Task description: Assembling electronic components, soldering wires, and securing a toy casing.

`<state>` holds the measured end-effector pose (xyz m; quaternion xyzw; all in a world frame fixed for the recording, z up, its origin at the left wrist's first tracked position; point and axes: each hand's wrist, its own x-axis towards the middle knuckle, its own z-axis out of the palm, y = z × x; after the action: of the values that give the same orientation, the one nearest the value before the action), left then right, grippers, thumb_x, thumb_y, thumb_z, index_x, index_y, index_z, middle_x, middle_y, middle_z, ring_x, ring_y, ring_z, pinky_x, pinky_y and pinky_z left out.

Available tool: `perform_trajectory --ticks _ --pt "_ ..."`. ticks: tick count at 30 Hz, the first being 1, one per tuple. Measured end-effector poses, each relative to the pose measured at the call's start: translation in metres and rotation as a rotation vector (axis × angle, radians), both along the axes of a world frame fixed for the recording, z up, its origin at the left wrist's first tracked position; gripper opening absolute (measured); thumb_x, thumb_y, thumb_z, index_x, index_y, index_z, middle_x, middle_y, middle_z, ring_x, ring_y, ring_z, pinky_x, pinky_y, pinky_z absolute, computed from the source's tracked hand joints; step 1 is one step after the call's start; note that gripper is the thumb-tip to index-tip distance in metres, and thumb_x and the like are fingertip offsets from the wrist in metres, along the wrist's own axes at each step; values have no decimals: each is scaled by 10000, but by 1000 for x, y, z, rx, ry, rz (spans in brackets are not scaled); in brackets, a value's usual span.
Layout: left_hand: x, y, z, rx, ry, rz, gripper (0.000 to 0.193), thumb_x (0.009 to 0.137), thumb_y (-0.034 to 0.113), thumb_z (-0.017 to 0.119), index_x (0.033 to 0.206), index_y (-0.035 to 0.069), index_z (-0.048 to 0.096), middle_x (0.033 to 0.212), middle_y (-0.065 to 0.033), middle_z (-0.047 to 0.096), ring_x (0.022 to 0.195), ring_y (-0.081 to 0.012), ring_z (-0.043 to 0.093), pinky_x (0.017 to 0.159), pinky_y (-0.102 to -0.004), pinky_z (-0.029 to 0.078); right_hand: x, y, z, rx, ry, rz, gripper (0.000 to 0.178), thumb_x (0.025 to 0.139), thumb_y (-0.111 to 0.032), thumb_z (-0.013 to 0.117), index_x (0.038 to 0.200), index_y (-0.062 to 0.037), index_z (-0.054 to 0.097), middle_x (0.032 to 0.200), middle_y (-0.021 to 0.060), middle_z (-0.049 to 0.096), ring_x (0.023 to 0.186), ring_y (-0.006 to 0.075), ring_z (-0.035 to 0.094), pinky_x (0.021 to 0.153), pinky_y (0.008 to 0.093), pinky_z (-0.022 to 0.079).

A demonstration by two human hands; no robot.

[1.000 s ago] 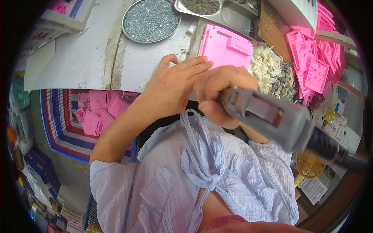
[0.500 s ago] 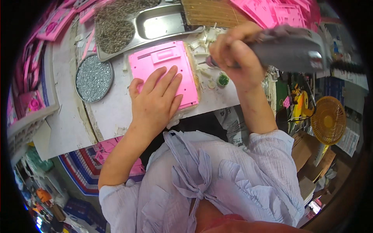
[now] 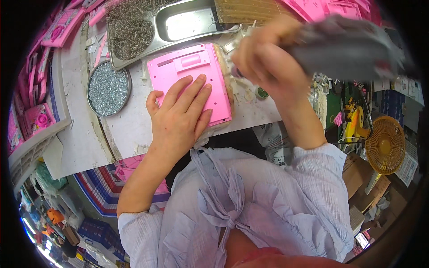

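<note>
A flat pink plastic case [image 3: 218, 96] with small holes and a raised rectangle lies on a padded, plastic-wrapped block on the worktable. Across its lower half my left hand [image 3: 178, 105] rests flat, fingers spread, pressing on its surface. My right hand [image 3: 272, 56] is closed around a dark grey electric screwdriver [image 3: 344, 49], held tilted to the right of the case; its tip end points left toward the case, apart from it. Hand and tool are smeared by motion. Below the right hand stands a small pot with green contents [image 3: 261, 92].
A round dish of silvery screws [image 3: 108, 89] stands left of the case. Behind are a metal tray [image 3: 187, 38] with a heap of small dark screws and a wooden board [image 3: 250, 11]. Pink parts fill a crate [image 3: 33, 147] at left. A yellow fan [image 3: 385, 145] stands at right.
The screwdriver and my right hand have shifted slightly and are more blurred. My left hand stays on the pink case. The whole view has shifted a little.
</note>
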<state>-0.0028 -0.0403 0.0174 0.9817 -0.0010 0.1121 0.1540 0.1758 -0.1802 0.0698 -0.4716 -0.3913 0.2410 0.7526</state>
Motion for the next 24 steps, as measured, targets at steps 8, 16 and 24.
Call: perform_trajectory --ticks 8,16,24 --pt "-2 -1 -5 -20 -57 -7 440 830 268 753 1252 161 689 1370 16 629 1259 -188 558 1009 -496 324 -37 -25 -8 -202 -133 -108 215 971 -232 655 924 -75 516 600 19 482 511 129 453 519 299 394" --pt "38 55 -5 -147 -225 49 415 830 244 767 1212 110 677 1213 -81 639 1152 -296 581 988 -466 393 -18 -27 51 -36 -147 135 266 995 -321 638 1067 -87 533 631 -10 471 513 108 420 565 300 402" --pt "44 48 -1 -150 -372 -66 311 854 187 750 1114 61 634 1275 -101 633 1149 -303 607 1079 -517 362 -38 -31 40 104 19 47 269 948 -242 702 1027 -53 528 677 33 536 575 126 523 569 283 445"
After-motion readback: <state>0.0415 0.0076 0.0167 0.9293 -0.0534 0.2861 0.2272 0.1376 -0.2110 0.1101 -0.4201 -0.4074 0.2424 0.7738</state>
